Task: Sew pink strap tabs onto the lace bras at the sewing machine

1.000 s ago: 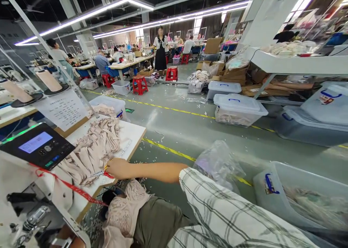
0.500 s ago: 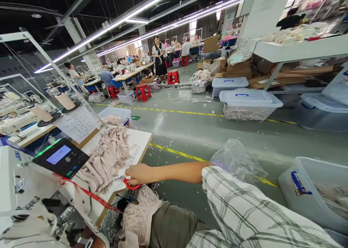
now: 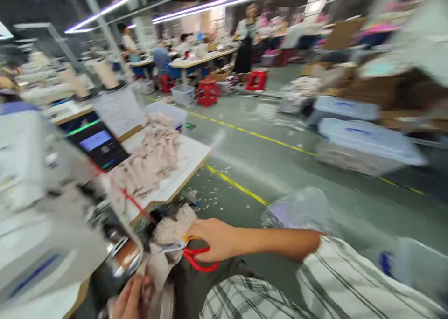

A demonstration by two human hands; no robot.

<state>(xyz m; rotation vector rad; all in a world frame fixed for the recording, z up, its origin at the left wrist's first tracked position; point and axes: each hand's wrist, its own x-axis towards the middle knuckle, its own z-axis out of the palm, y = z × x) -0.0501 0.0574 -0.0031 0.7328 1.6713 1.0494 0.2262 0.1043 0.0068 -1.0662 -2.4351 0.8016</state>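
Machine (image 3: 23,156): blurred on my feed at the far left; I can't read its working parts.
Display panel (image 3: 100,144): lit, tilted, beside the machine.
Left hand (image 3: 129,298): just come into view at the bottom edge, fingers bent and close together against the beige cloth; I can't tell whether they pinch it.
Strips (image 3: 152,160): a loose beige heap on the white table (image 3: 196,153), and now neither hand is at it.
Beige cloth (image 3: 170,231): here's the piece I'm watching, below the table's near corner, close by both hands.
Scissors (image 3: 189,253): off the tabletop now, metal blades pointing left across the cloth, red handles to the right; I see no clear cut.
Right hand (image 3: 219,239): curled round the handles, fingers closed on them; it's swung down from the table edge, so the work has moved from the strips to the cloth.
Plastic bag (image 3: 301,207): crumpled on the floor, beyond the right forearm.
Lidded bin (image 3: 367,144): further off to the right, untouched.
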